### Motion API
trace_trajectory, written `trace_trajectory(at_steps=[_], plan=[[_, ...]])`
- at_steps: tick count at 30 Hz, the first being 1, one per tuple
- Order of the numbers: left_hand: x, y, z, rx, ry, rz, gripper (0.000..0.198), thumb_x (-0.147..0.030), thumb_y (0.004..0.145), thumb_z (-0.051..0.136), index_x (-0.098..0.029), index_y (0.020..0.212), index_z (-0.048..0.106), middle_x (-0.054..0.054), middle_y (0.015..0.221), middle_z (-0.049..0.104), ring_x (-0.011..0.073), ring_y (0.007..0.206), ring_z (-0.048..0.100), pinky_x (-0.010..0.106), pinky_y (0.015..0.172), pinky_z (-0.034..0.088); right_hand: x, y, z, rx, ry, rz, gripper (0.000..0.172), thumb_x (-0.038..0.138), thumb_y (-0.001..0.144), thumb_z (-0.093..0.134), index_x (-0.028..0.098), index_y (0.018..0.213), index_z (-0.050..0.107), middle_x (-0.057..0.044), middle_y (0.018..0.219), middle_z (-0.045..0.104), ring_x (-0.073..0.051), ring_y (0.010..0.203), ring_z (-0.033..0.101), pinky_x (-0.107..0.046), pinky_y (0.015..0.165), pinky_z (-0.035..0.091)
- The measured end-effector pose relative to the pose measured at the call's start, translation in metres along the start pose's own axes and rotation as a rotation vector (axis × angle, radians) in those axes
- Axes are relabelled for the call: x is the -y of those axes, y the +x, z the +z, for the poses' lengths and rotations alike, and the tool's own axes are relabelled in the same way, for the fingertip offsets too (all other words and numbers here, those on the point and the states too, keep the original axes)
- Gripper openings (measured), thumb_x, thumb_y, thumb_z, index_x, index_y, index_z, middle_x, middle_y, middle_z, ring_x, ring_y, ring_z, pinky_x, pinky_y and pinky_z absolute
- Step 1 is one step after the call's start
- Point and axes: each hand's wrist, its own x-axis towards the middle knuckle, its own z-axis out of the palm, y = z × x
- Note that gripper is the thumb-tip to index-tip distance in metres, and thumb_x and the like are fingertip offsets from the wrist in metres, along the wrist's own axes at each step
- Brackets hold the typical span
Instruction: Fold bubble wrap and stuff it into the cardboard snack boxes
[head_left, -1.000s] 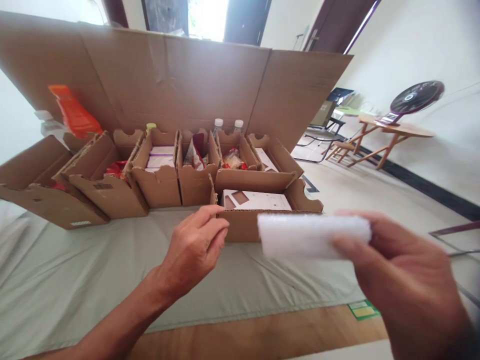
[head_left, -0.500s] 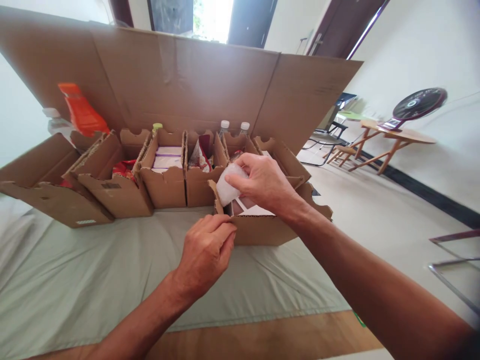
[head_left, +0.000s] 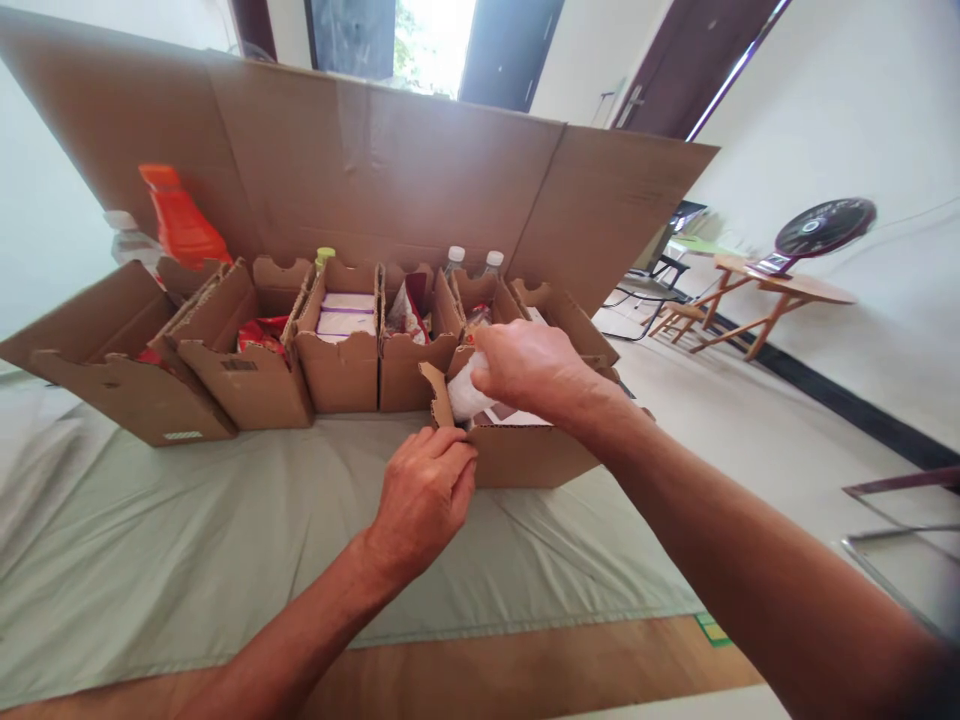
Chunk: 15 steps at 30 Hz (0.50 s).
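Note:
My right hand (head_left: 529, 370) is closed around a whitish, translucent packet (head_left: 469, 388), whose exact kind I cannot make out. The packet's lower end dips inside the front cardboard box (head_left: 536, 458), near its left wall. White and brown flat items (head_left: 517, 415) show in that box, partly covered by my hand. My left hand (head_left: 431, 480) pinches the box's near left corner. Behind stands a row of open cardboard boxes, one with white packs with purple edges (head_left: 346, 315), one with a red packet (head_left: 262, 335), another with a red and white bag (head_left: 407, 312).
A tall cardboard panel (head_left: 300, 150) rises behind the boxes. An orange bottle (head_left: 184, 220), a clear bottle (head_left: 131, 240) and white-capped bottles (head_left: 455, 258) stand before it. A pale green cloth (head_left: 300, 540) covers the table. A fan (head_left: 821, 230) sits on a wooden table at right.
My right hand has lowered the whitish packet deeper into the front box and tipped over it. My left hand keeps its hold on the corner. The view has shifted slightly.

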Motion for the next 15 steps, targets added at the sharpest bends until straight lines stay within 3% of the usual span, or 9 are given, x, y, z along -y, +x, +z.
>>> trace_trajectory(at_steps=[8, 12, 15], plan=[[0.0, -0.001, -0.001, 0.005, -0.009, -0.003, 0.018, -0.01, 0.094, 0.054, -0.018, 0.089, 0.069, 0.008, 0.096, 0.074, 0.0217, 0.08, 0.064, 0.036, 0.072, 0.053, 0.012, 0.013, 0.023, 0.044, 0.12, -0.078, 0.025, 0.022, 0.087, 0.061, 0.013, 0.105, 0.076, -0.016, 0.101, 0.078, -0.028, 0.1, 0.072, -0.03, 0.079, 0.053], [-0.001, -0.001, -0.001, 0.011, -0.02, -0.003, 0.016, -0.009, 0.093, 0.056, -0.017, 0.088, 0.07, 0.008, 0.096, 0.075, 0.0226, 0.081, 0.064, 0.037, 0.073, 0.053, 0.005, 0.01, 0.026, 0.14, 0.204, -0.086, 0.024, 0.022, 0.087, 0.056, 0.014, 0.093, 0.077, -0.009, 0.071, 0.076, -0.021, 0.072, 0.073, -0.025, 0.063, 0.051], [-0.001, -0.001, 0.0, 0.006, -0.024, -0.013, 0.017, -0.009, 0.093, 0.055, -0.017, 0.088, 0.07, 0.008, 0.095, 0.074, 0.0231, 0.081, 0.064, 0.038, 0.073, 0.053, 0.004, 0.011, 0.028, 0.113, 0.212, -0.079, 0.027, 0.02, 0.088, 0.053, 0.013, 0.099, 0.076, -0.011, 0.084, 0.078, -0.022, 0.086, 0.074, -0.026, 0.069, 0.05]])
